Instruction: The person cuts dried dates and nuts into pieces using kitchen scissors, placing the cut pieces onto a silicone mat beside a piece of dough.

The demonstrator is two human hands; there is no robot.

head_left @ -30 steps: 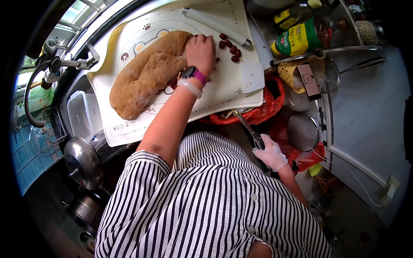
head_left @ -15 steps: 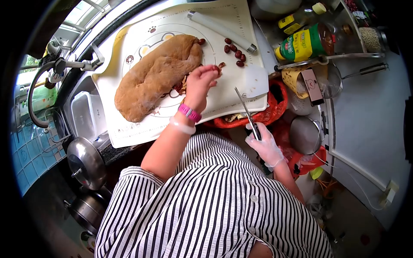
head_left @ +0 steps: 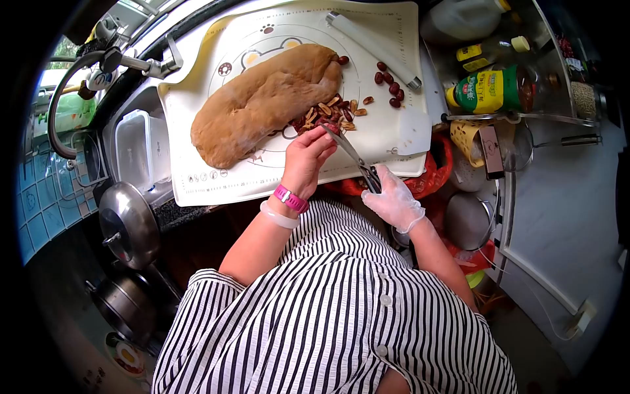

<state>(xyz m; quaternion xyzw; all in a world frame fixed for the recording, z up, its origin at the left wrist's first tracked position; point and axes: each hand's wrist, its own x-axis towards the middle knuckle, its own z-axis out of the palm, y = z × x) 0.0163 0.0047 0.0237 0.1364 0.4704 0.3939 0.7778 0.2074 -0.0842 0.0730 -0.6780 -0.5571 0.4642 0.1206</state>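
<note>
My bare left hand (head_left: 306, 159) pinches a red date (head_left: 331, 127) near the front of the white mat (head_left: 230, 189). My right hand (head_left: 395, 202), in a clear plastic glove, grips scissors (head_left: 354, 157), whose blades reach up to the date at my left fingertips. Just beyond lies a pile of cut date pieces (head_left: 331, 110), partly behind the fingers. Left of the pile rests a long brown slab of dough (head_left: 266, 105). Several whole dates (head_left: 394, 90) are at the mat's right side, and a single one (head_left: 343, 60) touches or nearly touches the dough's far end.
A white rolling pin (head_left: 374, 49) and a white scraper (head_left: 415, 130) lie at the mat's right. Bottles (head_left: 492, 90) stand on a rack beyond. A red plastic bag (head_left: 441, 161) hangs below the mat's edge. A clear container (head_left: 134, 148) is at left, near pot lids (head_left: 129, 223).
My left hand has drawn back toward me with the date, uncovering the cut pieces. My right hand has brought the scissors up and left to meet it. The view has shifted slightly.
</note>
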